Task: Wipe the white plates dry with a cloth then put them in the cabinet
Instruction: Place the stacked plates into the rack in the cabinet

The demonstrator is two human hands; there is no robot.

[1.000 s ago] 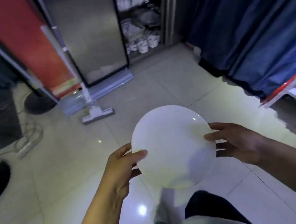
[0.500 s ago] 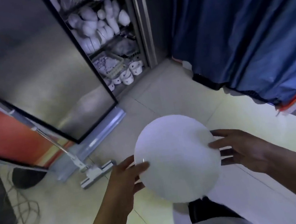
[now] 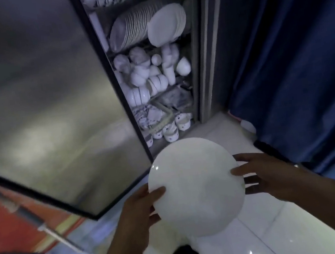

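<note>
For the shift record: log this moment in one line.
stage: carrying | held: round white ceramic plate | left hand: grips rim | right hand: grips rim | open steel cabinet: ahead

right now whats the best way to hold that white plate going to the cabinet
By its rim, from opposite sides, as now: the left hand and right hand each pinch the white plate at its edge, thumb on top. It is wide, thin and smooth, so likely only the rim gives purchase.
</note>
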